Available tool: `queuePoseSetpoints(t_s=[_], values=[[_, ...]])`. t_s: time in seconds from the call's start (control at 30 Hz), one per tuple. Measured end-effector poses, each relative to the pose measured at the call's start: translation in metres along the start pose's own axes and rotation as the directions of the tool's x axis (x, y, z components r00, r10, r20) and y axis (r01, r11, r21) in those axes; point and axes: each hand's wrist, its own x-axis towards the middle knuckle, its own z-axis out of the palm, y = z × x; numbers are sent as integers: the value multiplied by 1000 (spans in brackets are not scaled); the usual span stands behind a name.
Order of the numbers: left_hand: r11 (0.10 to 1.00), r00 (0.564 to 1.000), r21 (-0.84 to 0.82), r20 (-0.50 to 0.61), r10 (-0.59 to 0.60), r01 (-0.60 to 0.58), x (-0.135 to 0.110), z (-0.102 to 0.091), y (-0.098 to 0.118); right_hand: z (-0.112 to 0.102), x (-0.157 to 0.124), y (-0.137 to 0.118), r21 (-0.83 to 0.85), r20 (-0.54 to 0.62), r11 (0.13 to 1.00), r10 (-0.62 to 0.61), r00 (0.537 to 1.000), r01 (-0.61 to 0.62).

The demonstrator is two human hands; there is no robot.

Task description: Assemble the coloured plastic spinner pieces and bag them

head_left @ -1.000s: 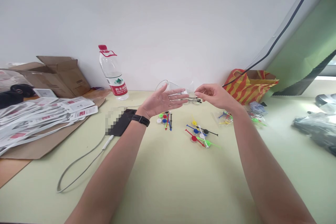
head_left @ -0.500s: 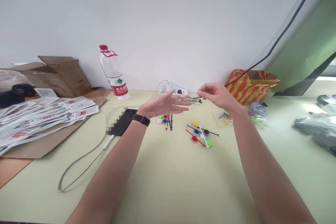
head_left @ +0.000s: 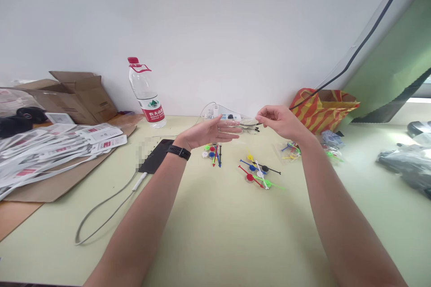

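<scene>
My left hand is stretched out above the back of the table, fingers extended and thumb raised. A faint, see-through plastic bag spans from its fingers toward my right hand. My right thumb and fingertips pinch the bag's edge; much of its outline is hard to make out. Below the hands lies a loose group of arrow spinners in red, blue, white, green, black and yellow. Beneath my left hand are several coloured round caps beside a bunch of arrow pointers.
Eyeglasses and a power strip lie at the back. Bagged spinners and a striped bag stand right. Leftward are a phone with cable, a water bottle, lanyard badges and a cardboard box.
My left hand has shifted slightly left, and my right hand slightly right, so the gap between them is wider. More of the clear plastic shows between them.
</scene>
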Motion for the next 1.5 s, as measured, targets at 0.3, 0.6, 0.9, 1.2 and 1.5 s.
queuePoseSetpoints(t_s=[0.3, 0.6, 0.9, 1.2, 1.5], values=[[909, 979, 416, -180, 97, -14, -8, 5, 15, -5, -4, -7, 55, -32, 998, -1, 999, 2], [877, 794, 432, -448, 410, -209, 3, 16, 21, -10, -11, -14, 228, -63, 972, -49, 997, 63], [826, 926, 526, -174, 335, -200, 1, 49, 40, 11, -2, -25, 348, -61, 935, -40, 997, 59], [740, 990, 658, 75, 117, -138, 0, 81, 53, 24, -2, -39, 541, 288, 841, -148, 946, -33], [744, 989, 656, 35, 141, -130, -7, 73, 57, -5, -13, -37, 347, 519, 933, -108, 848, -94]])
